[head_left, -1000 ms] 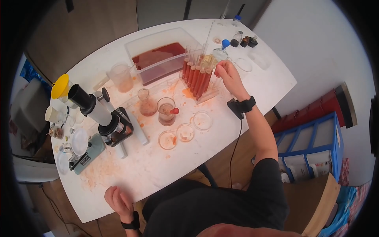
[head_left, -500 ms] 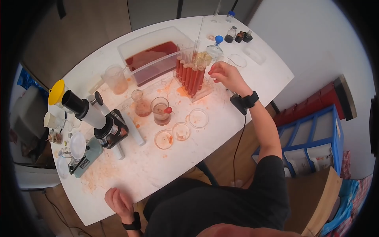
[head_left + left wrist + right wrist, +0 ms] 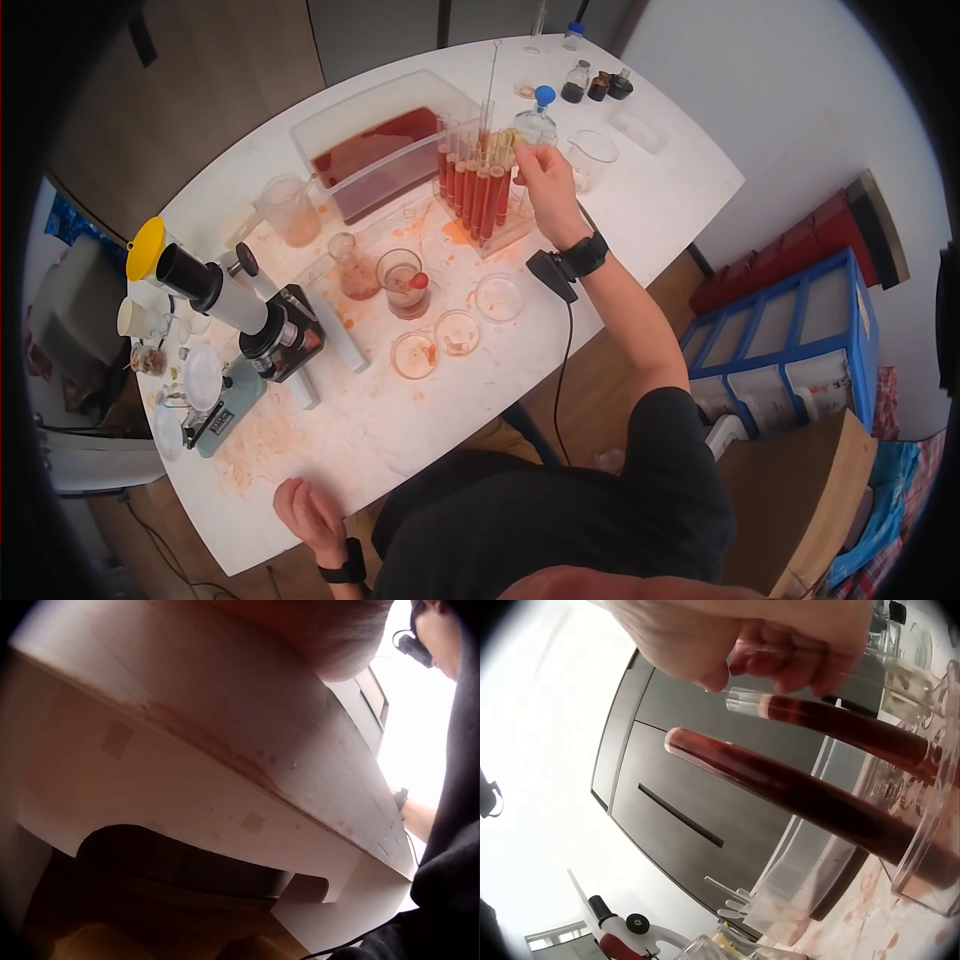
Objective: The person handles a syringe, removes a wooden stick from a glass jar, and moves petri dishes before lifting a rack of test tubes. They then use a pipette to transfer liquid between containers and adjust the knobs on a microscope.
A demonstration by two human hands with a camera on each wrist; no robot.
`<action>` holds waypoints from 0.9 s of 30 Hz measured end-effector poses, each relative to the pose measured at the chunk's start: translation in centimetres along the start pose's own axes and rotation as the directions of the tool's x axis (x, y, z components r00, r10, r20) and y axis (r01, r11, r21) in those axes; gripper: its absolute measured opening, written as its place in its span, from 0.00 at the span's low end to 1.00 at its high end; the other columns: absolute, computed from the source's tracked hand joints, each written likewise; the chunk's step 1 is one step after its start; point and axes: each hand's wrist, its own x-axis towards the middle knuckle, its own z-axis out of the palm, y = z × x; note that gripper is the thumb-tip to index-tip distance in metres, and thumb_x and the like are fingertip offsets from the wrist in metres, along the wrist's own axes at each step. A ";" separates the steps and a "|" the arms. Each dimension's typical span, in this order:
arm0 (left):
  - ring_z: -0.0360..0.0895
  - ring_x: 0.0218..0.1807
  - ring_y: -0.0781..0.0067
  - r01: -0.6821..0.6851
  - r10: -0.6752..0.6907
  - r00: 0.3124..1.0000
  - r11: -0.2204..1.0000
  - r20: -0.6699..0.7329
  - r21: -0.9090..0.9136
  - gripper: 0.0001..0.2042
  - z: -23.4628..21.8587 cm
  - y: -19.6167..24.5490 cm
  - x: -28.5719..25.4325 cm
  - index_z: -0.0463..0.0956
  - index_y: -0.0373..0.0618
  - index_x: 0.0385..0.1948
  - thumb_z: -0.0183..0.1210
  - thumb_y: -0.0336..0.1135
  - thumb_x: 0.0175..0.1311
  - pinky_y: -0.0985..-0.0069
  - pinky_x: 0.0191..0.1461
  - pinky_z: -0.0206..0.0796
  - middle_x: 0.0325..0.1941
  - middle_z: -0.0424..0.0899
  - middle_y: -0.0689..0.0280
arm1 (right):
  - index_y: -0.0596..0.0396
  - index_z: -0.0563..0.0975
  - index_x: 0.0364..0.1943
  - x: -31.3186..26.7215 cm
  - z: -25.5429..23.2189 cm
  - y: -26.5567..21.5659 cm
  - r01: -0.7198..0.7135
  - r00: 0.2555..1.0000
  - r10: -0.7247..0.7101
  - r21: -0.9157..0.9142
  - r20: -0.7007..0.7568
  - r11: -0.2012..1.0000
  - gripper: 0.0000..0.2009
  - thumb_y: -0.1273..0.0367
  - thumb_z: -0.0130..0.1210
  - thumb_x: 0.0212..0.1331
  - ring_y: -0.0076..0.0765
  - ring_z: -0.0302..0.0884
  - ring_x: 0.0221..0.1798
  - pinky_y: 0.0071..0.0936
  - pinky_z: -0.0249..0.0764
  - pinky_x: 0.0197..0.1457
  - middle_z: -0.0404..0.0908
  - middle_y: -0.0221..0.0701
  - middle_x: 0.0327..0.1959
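Note:
My right hand (image 3: 548,190) is at the right end of a clear rack (image 3: 515,232) of test tubes (image 3: 470,190) filled with dark red liquid. In the right wrist view, its fingers (image 3: 780,664) curl round the clear upper end of a glass tube, above two red-filled test tubes (image 3: 802,791). Part of that tube is hidden by the hand. Far from the glassware, my left hand (image 3: 308,515) rests at the near table edge, fingers loosely bent and holding nothing. The left wrist view shows mostly the table's edge (image 3: 225,761).
Behind the rack stands a plastic tub (image 3: 355,195) of red liquid. A beaker with a red-bulbed dropper (image 3: 418,281), a flask (image 3: 355,275) and petri dishes (image 3: 457,332) occupy the middle. The microscope (image 3: 270,335) and balance (image 3: 225,410) stand left; a glass beaker (image 3: 595,160) and dark bottles (image 3: 598,88) right.
My right hand has moved from beside the rack up to the tube tops at its right end, its fingers closing in. The left hand stays at the table edge. The head view has shifted slightly.

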 end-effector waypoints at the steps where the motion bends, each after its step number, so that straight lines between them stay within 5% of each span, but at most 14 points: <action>1: 0.72 0.50 0.48 -0.003 0.003 1.000 1.000 0.000 0.001 0.11 0.0 0.0 0.0 0.74 0.34 0.42 0.52 0.18 0.57 0.59 0.57 0.65 0.47 0.76 0.51 | 0.56 0.73 0.33 0.3 0.2 0.3 0.014 1.000 -0.014 -0.018 -0.024 1.000 0.16 0.57 0.53 0.67 0.17 0.69 0.29 0.18 0.67 0.34 0.74 0.25 0.26; 3: 0.72 0.50 0.48 -0.006 0.006 1.000 1.000 -0.003 0.001 0.11 0.0 0.0 0.1 0.74 0.34 0.41 0.53 0.18 0.57 0.59 0.57 0.65 0.47 0.76 0.51 | 0.54 0.72 0.28 1.0 0.4 1.4 0.042 0.997 -0.046 -0.058 -0.068 0.997 0.19 0.54 0.53 0.68 0.15 0.63 0.23 0.18 0.61 0.26 0.70 0.22 0.21; 6: 0.72 0.50 0.48 0.000 0.000 1.000 1.000 -0.002 -0.004 0.10 0.0 0.1 0.2 0.74 0.34 0.41 0.53 0.18 0.57 0.59 0.57 0.65 0.47 0.76 0.52 | 0.62 0.76 0.25 1.4 0.5 2.2 0.093 0.992 -0.098 -0.069 -0.077 0.993 0.27 0.48 0.52 0.66 0.18 0.65 0.28 0.22 0.65 0.32 0.73 0.25 0.21; 9: 0.72 0.50 0.48 0.001 -0.001 1.000 1.000 -0.008 0.001 0.10 0.0 0.3 0.2 0.74 0.34 0.41 0.53 0.18 0.57 0.59 0.56 0.65 0.47 0.76 0.52 | 0.51 0.69 0.21 1.4 0.8 2.3 0.170 0.982 -0.171 -0.027 -0.079 0.985 0.23 0.51 0.51 0.68 0.14 0.57 0.17 0.18 0.54 0.19 0.65 0.19 0.14; 12: 0.72 0.50 0.48 -0.003 0.003 1.000 1.000 -0.005 0.004 0.10 0.0 0.1 0.1 0.74 0.34 0.41 0.53 0.18 0.56 0.59 0.57 0.65 0.47 0.76 0.52 | 0.52 0.69 0.21 1.2 0.9 1.7 0.142 0.990 -0.142 0.008 -0.013 0.990 0.23 0.51 0.51 0.68 0.14 0.58 0.17 0.17 0.55 0.19 0.66 0.20 0.15; 15: 0.72 0.50 0.48 0.002 -0.002 1.000 1.000 0.009 0.000 0.10 -0.3 0.3 0.2 0.74 0.34 0.41 0.54 0.18 0.56 0.59 0.57 0.65 0.47 0.76 0.52 | 0.64 0.74 0.25 1.7 1.5 2.4 0.193 0.973 -0.205 -0.108 -0.110 0.975 0.27 0.50 0.51 0.67 0.22 0.66 0.25 0.25 0.65 0.31 0.73 0.27 0.19; 21: 0.72 0.49 0.47 -0.035 0.035 0.999 0.999 -0.003 -0.026 0.11 -0.2 0.2 0.5 0.75 0.34 0.41 0.54 0.18 0.55 0.58 0.56 0.65 0.46 0.76 0.52 | 0.65 0.73 0.29 1.7 1.3 2.3 0.130 0.985 -0.146 -0.172 -0.087 0.976 0.25 0.52 0.50 0.68 0.25 0.68 0.29 0.26 0.67 0.34 0.74 0.32 0.23; 24: 0.73 0.49 0.47 -0.079 0.080 0.997 0.995 0.021 -0.061 0.12 -0.4 0.8 1.5 0.75 0.36 0.42 0.55 0.19 0.54 0.57 0.55 0.65 0.46 0.77 0.52 | 0.59 0.71 0.34 1.2 1.0 2.1 0.202 0.976 -0.213 -0.193 -0.036 0.960 0.22 0.51 0.48 0.69 0.17 0.67 0.24 0.19 0.65 0.27 0.70 0.25 0.21; 27: 0.73 0.48 0.47 -0.211 0.225 0.969 0.968 0.102 -0.132 0.15 -1.1 3.6 5.0 0.75 0.36 0.44 0.58 0.20 0.51 0.58 0.55 0.66 0.46 0.77 0.53 | 0.64 0.72 0.36 0.4 1.0 1.4 0.144 0.989 -0.147 -0.182 -0.002 0.973 0.23 0.52 0.49 0.69 0.27 0.70 0.34 0.27 0.68 0.38 0.75 0.35 0.30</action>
